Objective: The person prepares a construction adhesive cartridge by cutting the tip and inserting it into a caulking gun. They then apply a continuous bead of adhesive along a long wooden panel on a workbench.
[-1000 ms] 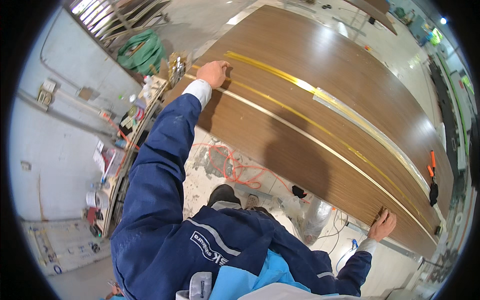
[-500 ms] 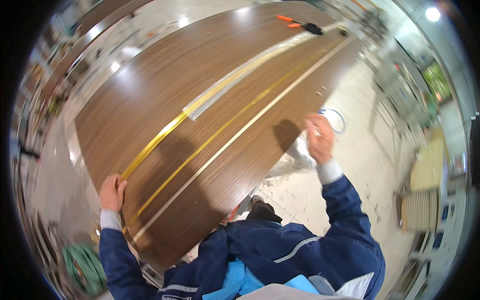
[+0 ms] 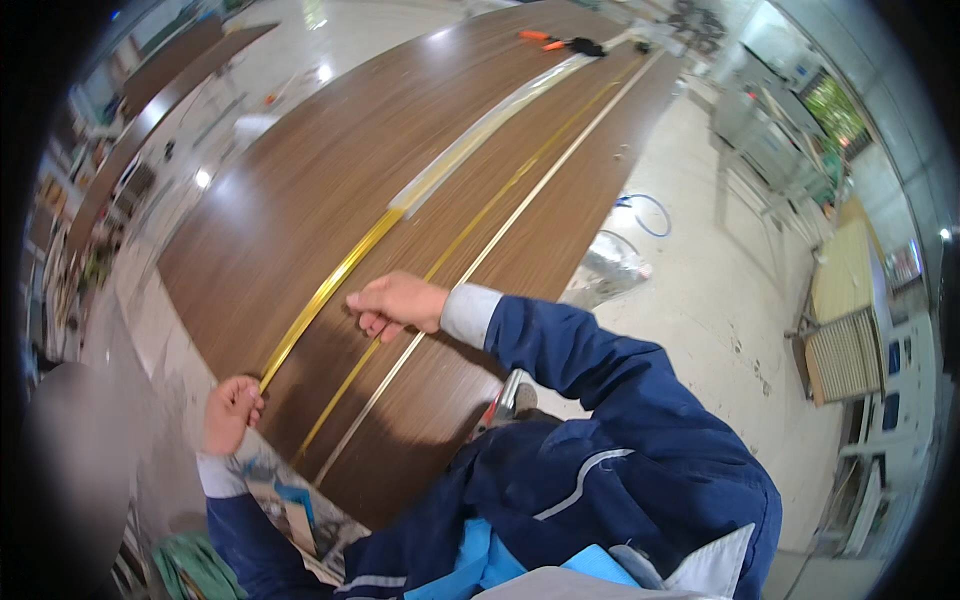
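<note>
Gold strip (image 3: 330,285) on brown surface (image 3: 290,190): near end pinched in left hand (image 3: 232,412); right hand (image 3: 398,303), fingers curled, touching it at 2 o'clock.

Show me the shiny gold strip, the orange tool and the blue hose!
gold strip (image 3: 330,290), head view, middle of its bare yellow part.
orange tool (image 3: 533,36), head view, its handle.
blue hose (image 3: 650,215), head view, the loop on the floor.

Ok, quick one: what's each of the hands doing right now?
Left hand: closed on the near end of the gold strip.
Right hand: fingers curled, pinching the same strip further along the wooden panel.
</note>
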A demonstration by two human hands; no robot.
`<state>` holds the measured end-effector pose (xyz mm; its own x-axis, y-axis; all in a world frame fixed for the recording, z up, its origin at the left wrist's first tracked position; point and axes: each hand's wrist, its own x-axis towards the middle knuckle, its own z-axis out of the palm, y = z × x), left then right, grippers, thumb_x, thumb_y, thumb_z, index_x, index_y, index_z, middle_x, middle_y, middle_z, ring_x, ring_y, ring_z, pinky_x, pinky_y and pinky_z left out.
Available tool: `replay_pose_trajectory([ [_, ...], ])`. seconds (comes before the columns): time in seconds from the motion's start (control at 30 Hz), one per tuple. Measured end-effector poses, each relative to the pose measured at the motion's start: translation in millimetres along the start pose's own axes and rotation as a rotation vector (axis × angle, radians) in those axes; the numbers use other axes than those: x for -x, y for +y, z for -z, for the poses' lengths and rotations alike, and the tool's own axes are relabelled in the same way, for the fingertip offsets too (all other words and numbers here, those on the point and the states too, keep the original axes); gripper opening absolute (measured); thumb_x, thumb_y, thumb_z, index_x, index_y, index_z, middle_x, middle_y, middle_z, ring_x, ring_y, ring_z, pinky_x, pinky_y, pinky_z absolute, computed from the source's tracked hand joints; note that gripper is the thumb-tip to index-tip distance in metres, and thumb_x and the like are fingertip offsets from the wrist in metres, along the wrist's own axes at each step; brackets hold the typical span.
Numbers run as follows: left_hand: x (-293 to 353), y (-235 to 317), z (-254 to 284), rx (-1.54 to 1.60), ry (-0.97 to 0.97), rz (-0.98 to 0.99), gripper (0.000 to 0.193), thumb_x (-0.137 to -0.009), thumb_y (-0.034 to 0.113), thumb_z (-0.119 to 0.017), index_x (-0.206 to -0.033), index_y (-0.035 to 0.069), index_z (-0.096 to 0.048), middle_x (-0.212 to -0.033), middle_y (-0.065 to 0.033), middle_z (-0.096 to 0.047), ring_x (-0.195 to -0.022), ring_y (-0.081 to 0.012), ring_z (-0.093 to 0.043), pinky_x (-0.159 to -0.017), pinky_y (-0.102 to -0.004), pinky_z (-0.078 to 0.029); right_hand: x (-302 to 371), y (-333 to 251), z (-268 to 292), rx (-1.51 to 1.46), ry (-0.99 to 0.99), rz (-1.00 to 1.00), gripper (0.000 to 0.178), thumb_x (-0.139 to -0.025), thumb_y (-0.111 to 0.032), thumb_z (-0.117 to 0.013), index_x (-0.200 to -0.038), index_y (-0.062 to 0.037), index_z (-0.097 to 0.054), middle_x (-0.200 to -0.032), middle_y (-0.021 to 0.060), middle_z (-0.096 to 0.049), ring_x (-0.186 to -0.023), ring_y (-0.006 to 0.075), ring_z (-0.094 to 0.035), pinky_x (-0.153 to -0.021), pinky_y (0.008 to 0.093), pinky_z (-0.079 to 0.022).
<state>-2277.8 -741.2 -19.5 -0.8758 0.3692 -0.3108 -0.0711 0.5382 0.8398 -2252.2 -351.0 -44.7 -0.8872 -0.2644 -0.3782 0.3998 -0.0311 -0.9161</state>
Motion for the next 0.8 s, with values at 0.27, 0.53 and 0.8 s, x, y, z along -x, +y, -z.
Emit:
replay_pose_trajectory([
  [0.27, 99, -5, 72, 0.017, -0.139, 0.182, 0.019, -0.099, 0.017, -0.063, -0.110, 0.002, -0.071, -0.078, -0.0022, -0.067, -0.068, -0.0082, -0.058, -0.064, -0.0237, -0.047, -69, 9, -13, -0.594, 0.180, -0.147, 0.036, -0.102, -0.037, -0.059, -0.101, -0.0021, -0.054, -0.082, 0.0138, -0.065, -0.064, 0.0221, -0.064, -0.053, 0.0322, -0.055],
  [0.53, 23, 44, -29, -0.902, 0.454, -0.107, 0.034, -0.090, 0.038, -0.065, -0.109, 0.012, -0.072, -0.089, -0.0117, -0.072, -0.086, -0.0304, -0.071, -0.075, -0.0437, -0.054, -72, -16, -37, -0.710, -0.085, -0.059, 0.018, -0.101, -0.026, -0.064, -0.106, -0.0085, -0.067, -0.089, 0.0066, -0.072, -0.079, 0.0157, -0.069, -0.068, 0.0257, -0.058],
  [0.8, 21, 64, -19, -0.993, 0.816, -0.391, 0.022, -0.091, 0.041, -0.066, -0.096, 0.020, -0.072, -0.087, -0.0032, -0.068, -0.086, -0.0231, -0.065, -0.087, -0.0415, -0.044, -98, -17, 49, -0.802, 0.020, 0.111, 0.023, -0.103, -0.023, -0.059, -0.105, -0.0015, -0.067, -0.094, 0.0104, -0.071, -0.082, 0.0173, -0.067, -0.069, 0.0280, -0.059],
])
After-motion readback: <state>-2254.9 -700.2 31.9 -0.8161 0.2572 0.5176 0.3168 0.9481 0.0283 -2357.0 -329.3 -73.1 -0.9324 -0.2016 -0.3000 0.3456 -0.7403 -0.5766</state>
